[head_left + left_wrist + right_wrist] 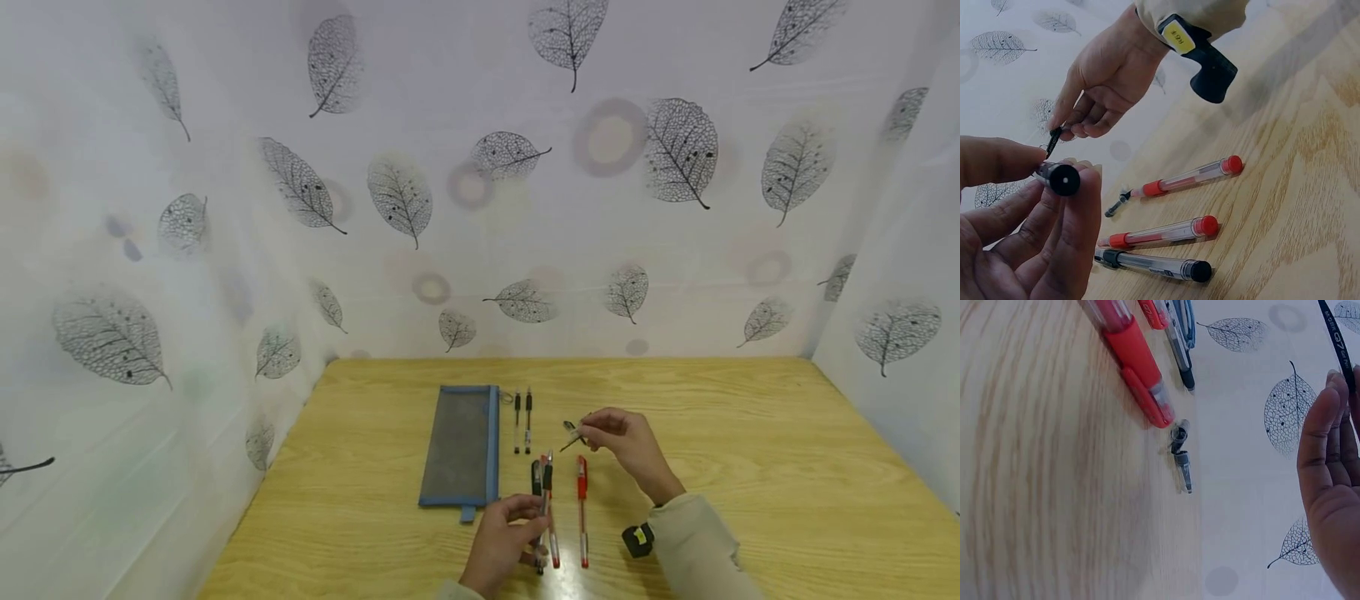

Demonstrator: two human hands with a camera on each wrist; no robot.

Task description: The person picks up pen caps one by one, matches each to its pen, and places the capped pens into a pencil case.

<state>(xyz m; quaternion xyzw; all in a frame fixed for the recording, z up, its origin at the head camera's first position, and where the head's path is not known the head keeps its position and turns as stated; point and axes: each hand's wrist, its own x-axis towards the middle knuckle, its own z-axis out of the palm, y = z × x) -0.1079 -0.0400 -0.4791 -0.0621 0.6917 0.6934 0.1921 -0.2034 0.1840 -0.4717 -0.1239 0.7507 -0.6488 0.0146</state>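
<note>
In the head view, my left hand (506,537) pinches a black gel pen (547,477) with a clear barrel, raised above the table. Its black end faces the left wrist camera. To the right and farther back, my right hand (626,442) pinches a slim black strip (1338,347) lettered "Gel Pen". Whether this is a clip or a refill, I cannot tell. Under it lie a small clear-and-black piece (1179,434) and a grey cone-shaped piece (1184,474). Beside my left hand rest a capped black pen (1154,265), a red pen (1163,233) and another red pen (582,487).
A grey mesh pouch (459,446) with blue edging lies left of the pens. Two slim black pens (517,421) lie side by side along its right edge. A leaf-patterned curtain (562,225) stands behind the wood-grain table (772,467).
</note>
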